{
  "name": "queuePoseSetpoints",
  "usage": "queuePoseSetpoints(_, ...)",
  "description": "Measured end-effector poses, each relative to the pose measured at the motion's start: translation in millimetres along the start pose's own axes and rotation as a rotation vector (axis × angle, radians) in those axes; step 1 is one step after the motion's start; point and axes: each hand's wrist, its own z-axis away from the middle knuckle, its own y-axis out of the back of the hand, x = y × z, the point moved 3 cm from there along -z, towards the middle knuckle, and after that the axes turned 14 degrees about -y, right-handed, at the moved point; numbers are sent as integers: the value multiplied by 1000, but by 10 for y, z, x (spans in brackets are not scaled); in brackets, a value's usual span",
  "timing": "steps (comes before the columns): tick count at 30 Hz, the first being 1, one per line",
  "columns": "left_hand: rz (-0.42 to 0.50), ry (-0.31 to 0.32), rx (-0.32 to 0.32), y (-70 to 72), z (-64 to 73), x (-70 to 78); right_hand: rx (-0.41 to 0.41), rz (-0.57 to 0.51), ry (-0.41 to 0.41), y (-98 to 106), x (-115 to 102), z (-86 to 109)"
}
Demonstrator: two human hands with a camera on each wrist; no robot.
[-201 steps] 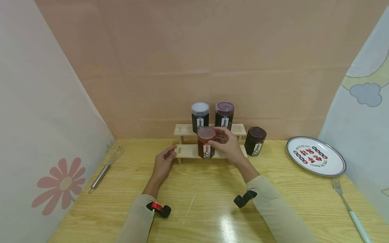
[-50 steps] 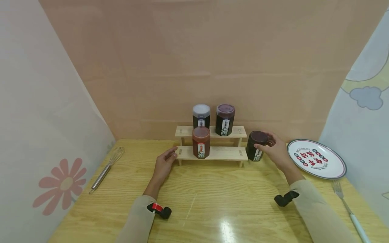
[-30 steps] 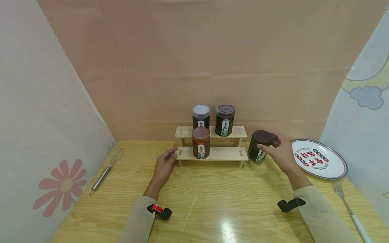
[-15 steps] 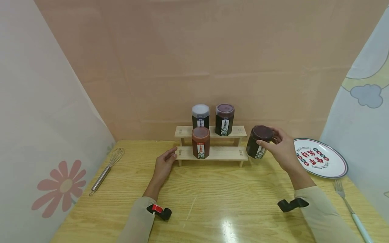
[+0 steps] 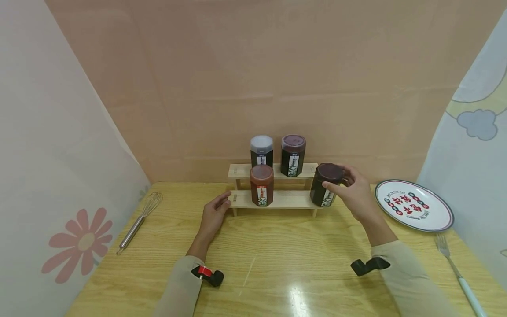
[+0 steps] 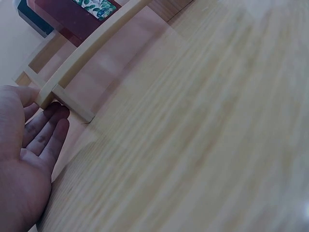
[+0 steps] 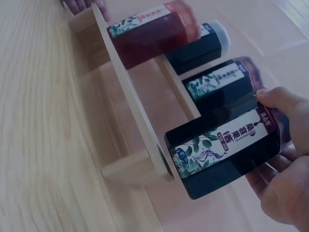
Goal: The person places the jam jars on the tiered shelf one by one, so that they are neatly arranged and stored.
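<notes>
My right hand (image 5: pixel 354 193) grips a dark jam jar (image 5: pixel 321 191) near its lid, thumb in front and fingers behind. The jar is tilted and overlaps the right end of the two-tier wooden display rack (image 5: pixel 293 199); in the right wrist view its base is beside the lower board's end. My left hand (image 5: pixel 214 215) pinches the lower board's left end, with fingers (image 6: pixel 46 128) underneath. A red jam jar (image 5: pixel 262 185) stands on the lower tier. On the upper tier are a white-lidded dark jar (image 5: pixel 262 149), partly hidden, and a purple-lidded dark jar (image 5: pixel 293 156).
A whisk (image 5: pixel 138 222) lies at the left of the wooden table (image 5: pixel 257 255). To the right are an oval plate (image 5: pixel 435 215) with red print and a fork (image 5: pixel 455 268). A brown backdrop (image 5: pixel 198 110) stands close behind the rack.
My right hand has moved from the red jar to the dark jar, lifted it off the table and carried it left to the rack's right end. The left hand has stayed put.
</notes>
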Motion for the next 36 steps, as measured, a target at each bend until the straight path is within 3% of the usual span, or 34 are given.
queuePoseSetpoints(6, 1, -3, 2, 13, -74, -243, -20, -47, 15, -165, -2, 8)
queuePoseSetpoints(10, 12, -29, -1, 18, -89, -329, -40, -60, 39, -269, -17, 12)
queuePoseSetpoints(16, 16, -65, 6, 11, -89, -318, -67, -46, 26, -391, -40, 10)
queuePoseSetpoints(27, -22, -6, 8, 23, -111, -315, -78, -34, 13, -571, -83, 1)
queuePoseSetpoints(36, -3, -34, 21, 22, -87, -322, -36, 0, 46, -640, -140, 13)
